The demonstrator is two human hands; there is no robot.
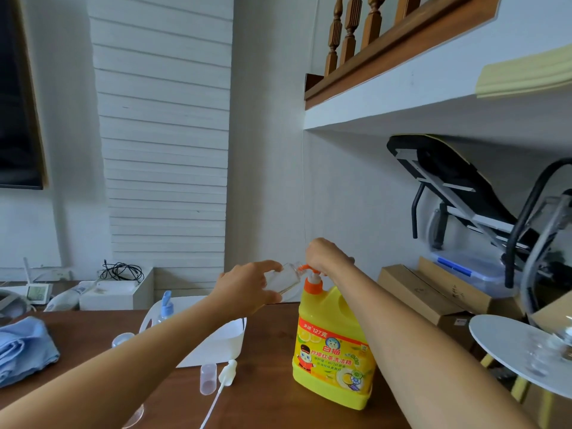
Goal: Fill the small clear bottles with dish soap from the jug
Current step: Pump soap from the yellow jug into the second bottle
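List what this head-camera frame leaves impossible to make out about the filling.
Head view only.
Soap level in the clear bottle: the left hand wraps much of it.
Hidden under the right hand: most of the pump top on the jug.
Blurred near the right edge: glassware on the round white table.

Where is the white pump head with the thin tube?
In the head view, the white pump head lies on the brown wooden table, left of the yellow soap jug, beside a small clear cap.

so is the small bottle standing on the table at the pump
No, the left hand holds the small clear bottle tilted in the air, its mouth at the orange pump of the jug.
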